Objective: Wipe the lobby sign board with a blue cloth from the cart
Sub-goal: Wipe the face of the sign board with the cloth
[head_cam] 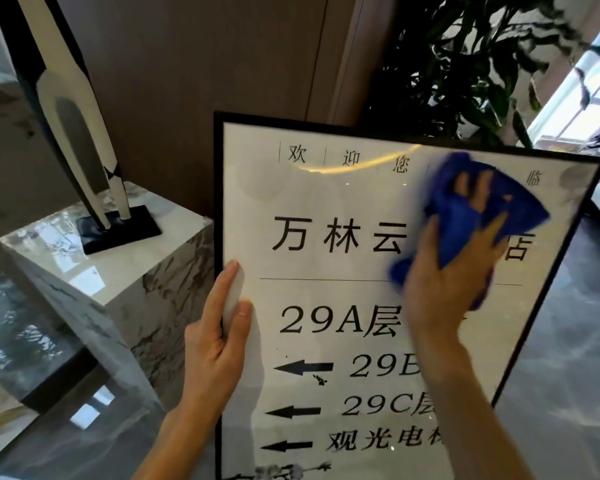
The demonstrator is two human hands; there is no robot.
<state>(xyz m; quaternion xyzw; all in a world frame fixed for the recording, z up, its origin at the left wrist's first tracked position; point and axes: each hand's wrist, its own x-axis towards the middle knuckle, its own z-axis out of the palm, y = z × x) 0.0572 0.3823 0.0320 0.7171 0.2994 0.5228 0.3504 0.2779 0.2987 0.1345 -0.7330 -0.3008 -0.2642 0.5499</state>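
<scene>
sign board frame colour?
Black: a thin black frame around the white sign board, seen in the head view.

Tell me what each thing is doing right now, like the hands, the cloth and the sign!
Sign board: upright, tilted, glass reflecting light.
Blue cloth: bunched, pressed on the sign's upper right.
Right hand: grips the cloth.
Left hand: holds the sign's left edge.
Sculpture: standing on the marble pedestal.

A brown panelled wall [194, 64] is rising in front of me. To my left a white marble plinth [118, 271] is carrying a tall black-and-white sculpture [73, 109] on a dark base. A leafy green plant [471, 64] is standing at the back right, and daylight is pouring through a window [589, 109] beside it. The glossy grey floor [568, 341] is reflecting light.
</scene>
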